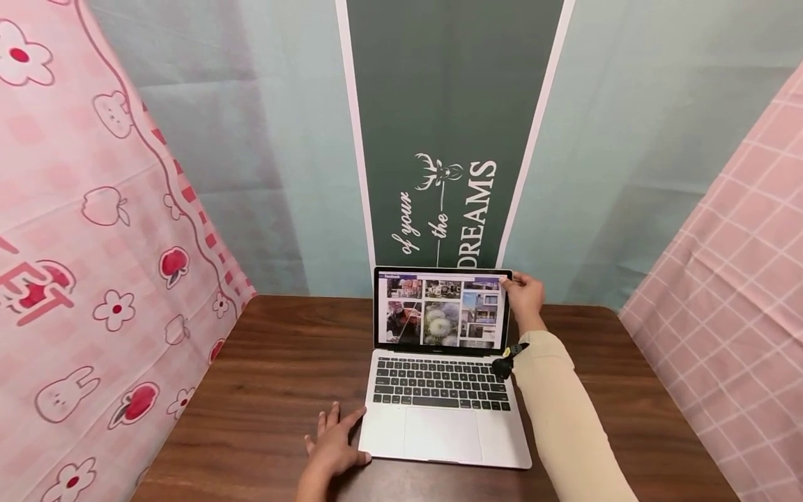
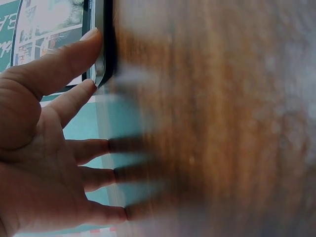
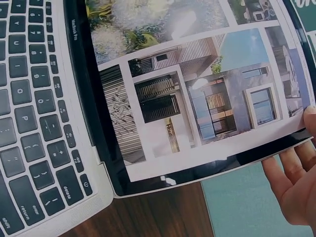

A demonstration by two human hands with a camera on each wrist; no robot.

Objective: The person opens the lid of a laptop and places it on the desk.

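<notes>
A silver laptop [image 1: 383, 436] lies unfolded on the wooden table, its lit screen [image 1: 439, 317] raised and showing a grid of photos. My right hand [image 1: 525, 294] pinches the screen's upper right corner, thumb on the front and fingers behind the edge, as the right wrist view also shows. At the laptop's front left corner is my left hand [image 1: 334, 446], its fingers spread on the table. In the left wrist view the thumb [image 2: 74, 59] and index fingertip touch the laptop's edge, while the other fingers reach straight out over the wood.
The brown wooden table [image 1: 270, 376] extends to both sides of the laptop. Behind it hangs a grey-green cloth [image 1: 301, 139] with a dark lettered panel [image 1: 452, 84]. Pink patterned cloths [image 1: 125, 230] hang at left and right. A black strap device [image 1: 505, 364] sits on my right wrist.
</notes>
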